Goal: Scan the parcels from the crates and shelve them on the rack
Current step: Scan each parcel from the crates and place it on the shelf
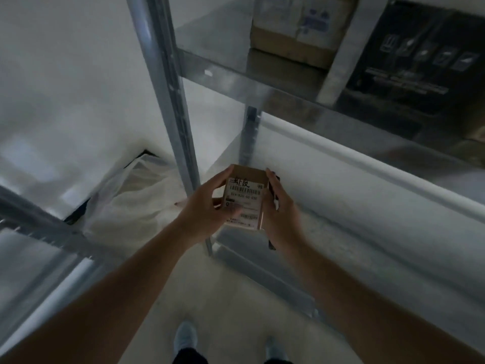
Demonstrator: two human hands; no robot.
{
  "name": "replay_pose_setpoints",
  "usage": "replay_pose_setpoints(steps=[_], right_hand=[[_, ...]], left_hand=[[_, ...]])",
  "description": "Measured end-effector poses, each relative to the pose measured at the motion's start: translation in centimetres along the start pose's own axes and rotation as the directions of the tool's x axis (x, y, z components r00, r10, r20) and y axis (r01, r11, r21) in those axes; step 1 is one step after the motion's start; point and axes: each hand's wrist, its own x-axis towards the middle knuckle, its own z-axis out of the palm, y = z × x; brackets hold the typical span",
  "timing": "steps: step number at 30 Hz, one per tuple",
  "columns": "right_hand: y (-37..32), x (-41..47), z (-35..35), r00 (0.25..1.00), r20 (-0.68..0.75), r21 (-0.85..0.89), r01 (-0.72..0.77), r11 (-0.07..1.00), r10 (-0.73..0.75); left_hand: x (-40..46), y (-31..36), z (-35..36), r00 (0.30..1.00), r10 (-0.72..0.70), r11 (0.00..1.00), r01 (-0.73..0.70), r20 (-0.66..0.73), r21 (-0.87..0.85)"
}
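A small brown cardboard parcel (245,198) with a white barcode label on top is held in front of me, above the floor beside the rack's corner post. My left hand (203,206) grips its left side with the fingers curled round the edge. My right hand (279,208) holds its right side and also has a dark slim object (274,191), possibly a scanner, tucked against the palm. The metal rack (262,82) rises ahead and to the right.
On the rack's upper shelf stand a brown box with a white label (296,27) and a black printed box (417,56). A white plastic bag (136,195) lies on the floor at left. Another metal frame (42,232) crosses the lower left. My shoes (185,337) show below.
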Motion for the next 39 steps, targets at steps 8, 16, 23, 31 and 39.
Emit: replay_pose_setpoints(steps=[8,16,23,31,39], right_hand=[[0.8,2.5,3.4,0.967,-0.175,-0.044,-0.193,0.98,0.183],[3.0,7.6,4.0,0.958,-0.202,-0.066,-0.219,0.973,0.202],[4.0,12.0,4.3,0.958,-0.223,-0.17,-0.223,0.96,0.183],[4.1,14.4,4.6,0.959,-0.175,-0.181,-0.252,0.951,0.221],[3.8,13.7,2.1,0.951,-0.245,-0.073,-0.214,0.974,0.191]], left_hand=[[6.0,-3.1,-2.1,0.984,0.014,1.0,-0.017,0.176,0.019],[11.2,-4.7,-0.4,0.979,0.048,0.998,-0.054,0.196,0.024],[14.4,-4.9,0.7,0.981,0.067,0.991,-0.086,0.183,0.099],[17.3,-5.1,1.0,0.979,0.03,0.959,-0.085,0.201,0.271],[17.2,-4.2,1.3,0.984,0.046,0.932,-0.104,0.172,0.348]])
